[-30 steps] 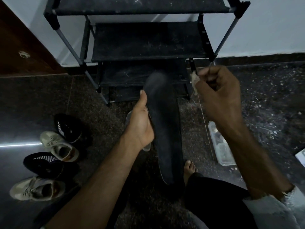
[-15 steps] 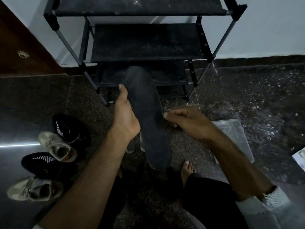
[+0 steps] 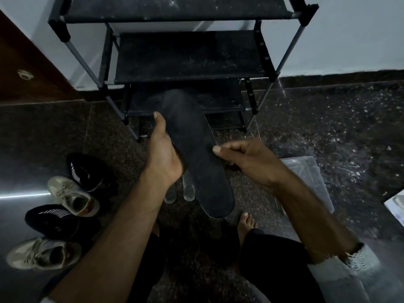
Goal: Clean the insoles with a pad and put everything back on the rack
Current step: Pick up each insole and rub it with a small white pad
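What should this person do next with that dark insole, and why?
Probably wipe along the insole: the left hand holds it up by one edge, and the right hand, fingers curled, touches the other edge. Whether it holds a pad is hidden.

Both forearms are bare from the wrist to well up the arm. The left hand [image 3: 162,158] and right hand [image 3: 247,161] wear no gloves, rings or watch. On the right arm, near the right edge, a pale knitted sleeve [image 3: 354,267] sits pushed up, its cuff ribbed and slightly frayed. Dark trousers [image 3: 273,259] cover the legs at the near edge. The right foot [image 3: 246,224] is bare, toes showing beyond the trouser hem.
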`<state>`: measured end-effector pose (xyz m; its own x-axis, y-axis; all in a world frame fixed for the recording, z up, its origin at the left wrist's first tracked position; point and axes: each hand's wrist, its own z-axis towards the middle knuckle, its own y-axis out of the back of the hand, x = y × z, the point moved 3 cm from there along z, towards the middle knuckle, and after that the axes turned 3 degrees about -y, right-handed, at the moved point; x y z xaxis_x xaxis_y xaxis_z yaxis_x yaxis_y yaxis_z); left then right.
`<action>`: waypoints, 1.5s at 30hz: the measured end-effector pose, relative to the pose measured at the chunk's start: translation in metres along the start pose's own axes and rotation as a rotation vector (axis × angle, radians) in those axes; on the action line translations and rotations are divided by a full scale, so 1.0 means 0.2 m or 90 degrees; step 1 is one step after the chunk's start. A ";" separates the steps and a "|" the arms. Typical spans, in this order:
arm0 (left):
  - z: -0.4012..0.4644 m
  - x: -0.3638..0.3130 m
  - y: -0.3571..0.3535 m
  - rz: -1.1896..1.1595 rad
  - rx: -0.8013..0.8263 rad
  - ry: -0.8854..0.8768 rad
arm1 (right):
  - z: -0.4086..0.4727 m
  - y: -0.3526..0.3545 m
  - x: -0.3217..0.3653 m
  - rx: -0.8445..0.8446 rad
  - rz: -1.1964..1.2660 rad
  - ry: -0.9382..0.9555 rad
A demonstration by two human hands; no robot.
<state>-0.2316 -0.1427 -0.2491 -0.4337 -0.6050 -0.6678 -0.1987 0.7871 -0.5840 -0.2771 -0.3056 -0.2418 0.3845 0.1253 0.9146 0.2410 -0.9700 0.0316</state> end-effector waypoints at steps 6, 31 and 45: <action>0.00 0.07 -0.01 0.146 0.097 0.002 | 0.04 0.11 -0.05 -0.130 0.010 0.010; 0.52 0.66 0.02 0.483 0.000 0.017 | 0.30 0.49 -0.56 -0.342 -0.124 -0.101; 0.96 1.23 0.30 0.618 -0.049 0.115 | 0.64 0.61 -1.26 -0.361 -0.165 -0.257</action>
<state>-0.1815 -0.2675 -0.5367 -0.5645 0.3294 -0.7568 0.2599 0.9412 0.2159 -0.2299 -0.4285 -0.5193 0.7023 0.3259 0.6329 -0.0863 -0.8436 0.5300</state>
